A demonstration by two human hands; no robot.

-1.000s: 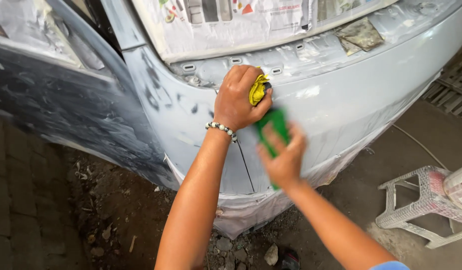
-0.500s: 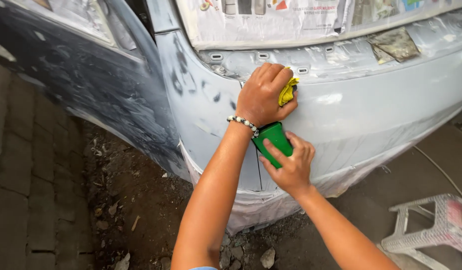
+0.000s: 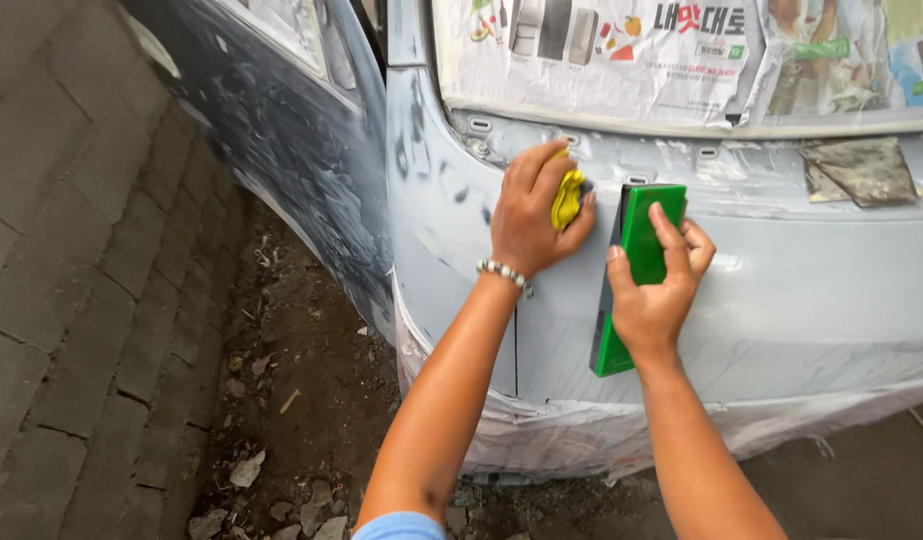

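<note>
Car body [image 3: 811, 300]: pale grey primed rear panel, dull and patchy with darker rubbed marks; stood outdoors, its rear corner turned toward the wearer of the camera.
Ground [image 3: 71, 300]: grey paving blocks at left, bare dirt with small stones and scraps beside the car.
Masking paper [image 3: 601, 60]: printed newsprint sheets laid across the upper opening, judged to shield it from dust or paint.
Plastic sheeting [image 3: 601, 440]: thin film hung along the lower edge of the panel, crumpled near the ground.
Side door [image 3: 281, 130]: darker, mottled surface, seen at an angle at left.
Green block [image 3: 631, 280]: long flat block, held upright and flat against the panel, presumably so its face bears evenly.
Right hand [image 3: 656, 290]: closed around the green block, fingers spread over its back.
Left hand [image 3: 531, 220]: pressed on the panel just left of the block, a bead bracelet on the wrist.
Yellow cloth [image 3: 568, 198]: small wad gripped in the left hand's curled fingers, against the primer.
</note>
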